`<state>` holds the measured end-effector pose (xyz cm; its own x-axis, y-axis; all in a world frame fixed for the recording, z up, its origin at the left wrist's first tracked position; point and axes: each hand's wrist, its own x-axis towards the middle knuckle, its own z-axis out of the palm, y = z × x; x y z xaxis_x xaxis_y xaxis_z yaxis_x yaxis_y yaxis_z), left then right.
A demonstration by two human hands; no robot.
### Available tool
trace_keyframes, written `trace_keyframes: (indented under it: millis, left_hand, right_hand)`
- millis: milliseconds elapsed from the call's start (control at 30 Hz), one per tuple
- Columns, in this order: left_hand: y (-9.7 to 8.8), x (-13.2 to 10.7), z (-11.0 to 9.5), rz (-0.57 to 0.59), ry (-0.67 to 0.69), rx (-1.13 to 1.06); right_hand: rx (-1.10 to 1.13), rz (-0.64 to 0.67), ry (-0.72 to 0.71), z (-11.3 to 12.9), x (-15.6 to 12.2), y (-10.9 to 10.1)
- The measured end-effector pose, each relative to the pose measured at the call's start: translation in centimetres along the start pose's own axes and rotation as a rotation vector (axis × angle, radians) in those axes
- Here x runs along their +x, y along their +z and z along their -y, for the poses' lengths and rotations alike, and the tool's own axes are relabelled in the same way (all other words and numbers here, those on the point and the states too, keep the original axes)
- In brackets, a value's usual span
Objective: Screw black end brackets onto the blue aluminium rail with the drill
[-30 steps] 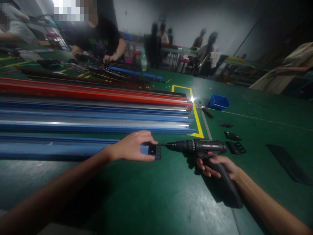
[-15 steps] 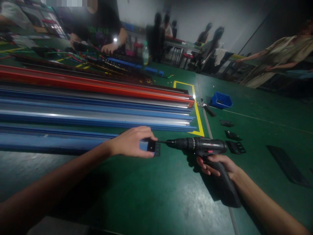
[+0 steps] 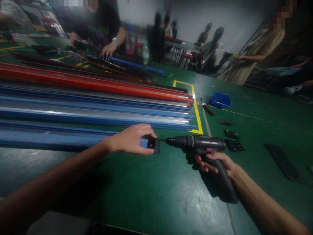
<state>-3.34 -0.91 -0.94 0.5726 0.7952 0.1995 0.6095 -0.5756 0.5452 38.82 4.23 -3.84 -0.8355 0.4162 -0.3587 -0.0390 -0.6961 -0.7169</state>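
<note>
My left hand (image 3: pixel 130 139) pinches a small black end cap (image 3: pixel 155 146) against the right end of the nearest long blue rail (image 3: pixel 56 138) on the green table. My right hand (image 3: pixel 216 163) is wrapped round the grip of a black cordless drill (image 3: pixel 199 144) lying level. The drill's bit points left and touches the end cap. Thumb and fingers of the left hand close over the rail's end.
Several long blue, silver and red rails (image 3: pixel 97 101) lie side by side behind. A blue bin (image 3: pixel 220 100) and black end caps (image 3: pixel 231 133) sit to the right, beside a yellow tape outline (image 3: pixel 197 111). A black flat strip (image 3: pixel 282 161) lies at far right. Other people work at the back.
Both hands and the drill hold the same pose; the view has shifted slightly. A person in a light dress at the right has moved further into view.
</note>
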Motion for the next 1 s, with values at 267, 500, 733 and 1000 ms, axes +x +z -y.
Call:
trace_keyframes:
  millis: [267, 500, 733, 1000]
  left_hand:
    - [-0.06, 0.14, 0.05, 0.019, -0.006, 0.004]
    - [0.01, 0.2, 0.16, 0.02, -0.005, 0.014]
    - [0.05, 0.03, 0.3, 0.015, 0.005, 0.017]
    - [0.16, 0.12, 0.3, 0.021, -0.005, 0.019]
  right_hand:
    - [0.017, 0.022, 0.003, -0.07, 0.06, -0.43]
    - [0.008, -0.013, 0.025, 0.12, -0.01, -0.18]
    - [0.016, 0.0, 0.029, -0.06, -0.01, -0.33]
    - [-0.001, -0.009, 0.026, 0.09, 0.0, 0.01]
